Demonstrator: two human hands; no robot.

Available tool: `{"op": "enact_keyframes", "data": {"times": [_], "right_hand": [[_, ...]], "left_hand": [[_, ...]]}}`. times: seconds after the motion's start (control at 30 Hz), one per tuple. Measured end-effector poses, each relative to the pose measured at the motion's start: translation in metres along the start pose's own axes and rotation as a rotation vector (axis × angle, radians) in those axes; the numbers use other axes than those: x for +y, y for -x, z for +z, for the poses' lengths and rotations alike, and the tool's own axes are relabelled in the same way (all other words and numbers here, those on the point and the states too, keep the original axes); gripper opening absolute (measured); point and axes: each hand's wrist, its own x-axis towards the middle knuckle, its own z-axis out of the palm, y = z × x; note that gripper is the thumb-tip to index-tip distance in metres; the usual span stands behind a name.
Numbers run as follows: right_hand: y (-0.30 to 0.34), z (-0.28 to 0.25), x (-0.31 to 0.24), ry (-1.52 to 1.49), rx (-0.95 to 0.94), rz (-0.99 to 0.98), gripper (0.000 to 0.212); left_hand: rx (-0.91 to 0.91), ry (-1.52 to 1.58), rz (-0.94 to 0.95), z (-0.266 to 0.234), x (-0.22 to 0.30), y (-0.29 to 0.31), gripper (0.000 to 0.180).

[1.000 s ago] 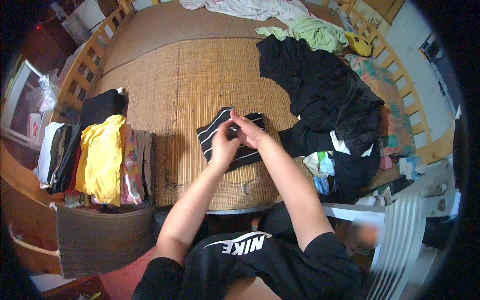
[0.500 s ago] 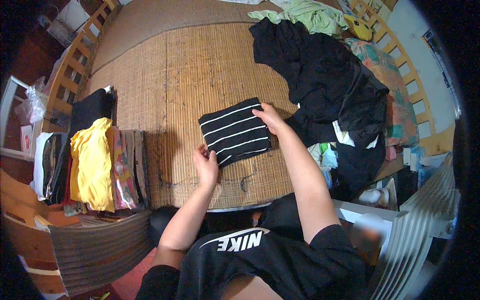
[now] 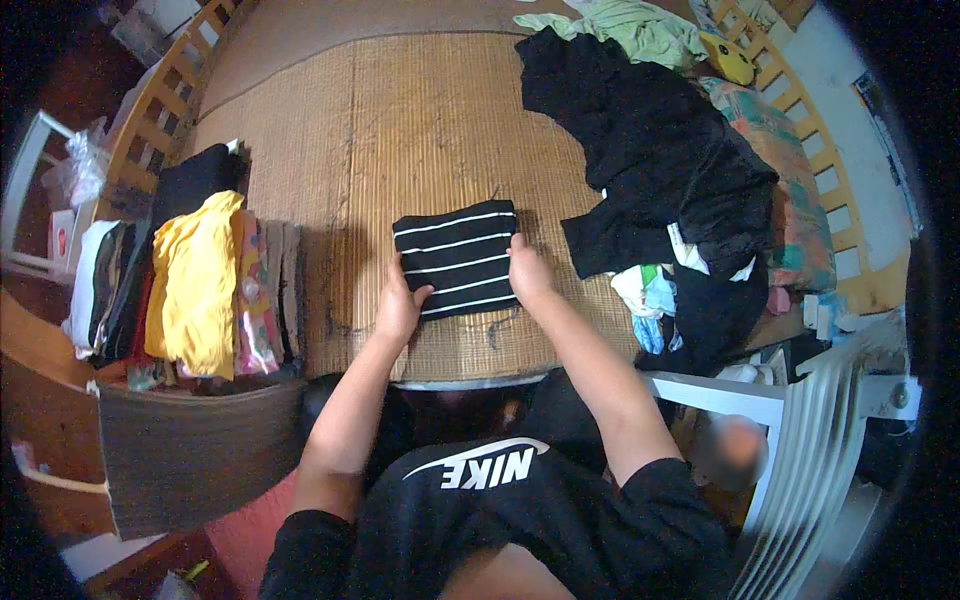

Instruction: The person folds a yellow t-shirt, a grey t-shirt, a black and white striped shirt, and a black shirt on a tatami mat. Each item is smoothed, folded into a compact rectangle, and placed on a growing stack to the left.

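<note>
A black garment with white stripes (image 3: pixel 455 258), folded into a neat square, lies on the woven straw mat (image 3: pixel 300 120) in front of me. My left hand (image 3: pixel 400 302) grips its left edge, the thumb on top of the cloth and the fingers along the side. At the opposite edge my right hand (image 3: pixel 530 272) is closed on the cloth, its fingertips partly hidden. To the right spreads a loose heap of black clothes (image 3: pixel 660 150). A row of folded clothes stands at the left, with a yellow garment (image 3: pixel 195 290) draped over it.
A patterned pillow (image 3: pixel 800 240) lies along the right wooden rail (image 3: pixel 825 160). Light green cloth (image 3: pixel 640 30) and a yellow plush item (image 3: pixel 730 60) are at the far right. A grey corrugated panel (image 3: pixel 200 450) stands at the near left, another, paler one (image 3: pixel 810 480) at the near right.
The striped garment has been turned from a tilt to nearly square with me. My left hand has moved up its left edge, and my right hand has slid down from the top right corner.
</note>
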Motion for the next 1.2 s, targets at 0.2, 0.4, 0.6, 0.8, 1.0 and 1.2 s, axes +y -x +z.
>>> {"op": "enact_keyframes", "data": {"times": [0.2, 0.4, 0.6, 0.8, 1.0, 1.2], "right_hand": [[0.024, -0.015, -0.027, 0.293, 0.259, -0.23, 0.049], [-0.016, 0.03, -0.02, 0.073, 0.302, -0.362, 0.069], [-0.056, 0.025, -0.037, -0.331, 0.224, 0.094, 0.066], [-0.094, -0.01, -0.024, -0.694, -0.502, 0.344, 0.065], [-0.105, -0.059, -0.033, -0.71, -0.743, 0.102, 0.036], [-0.041, -0.13, -0.088, -0.182, -0.044, -0.597, 0.032]], "left_hand": [[0.106, -0.503, 0.194, 0.002, 0.008, 0.025, 0.078], [0.035, -0.646, 0.158, 0.03, -0.026, -0.026, 0.068], [0.196, -0.01, 0.056, 0.007, -0.027, -0.087, 0.065], [-0.284, 0.109, -0.323, -0.02, -0.026, -0.134, 0.048], [-0.389, -0.035, 0.103, -0.056, 0.008, -0.149, 0.048], [-0.008, -0.283, 0.561, -0.122, 0.086, -0.076, 0.045]]}}
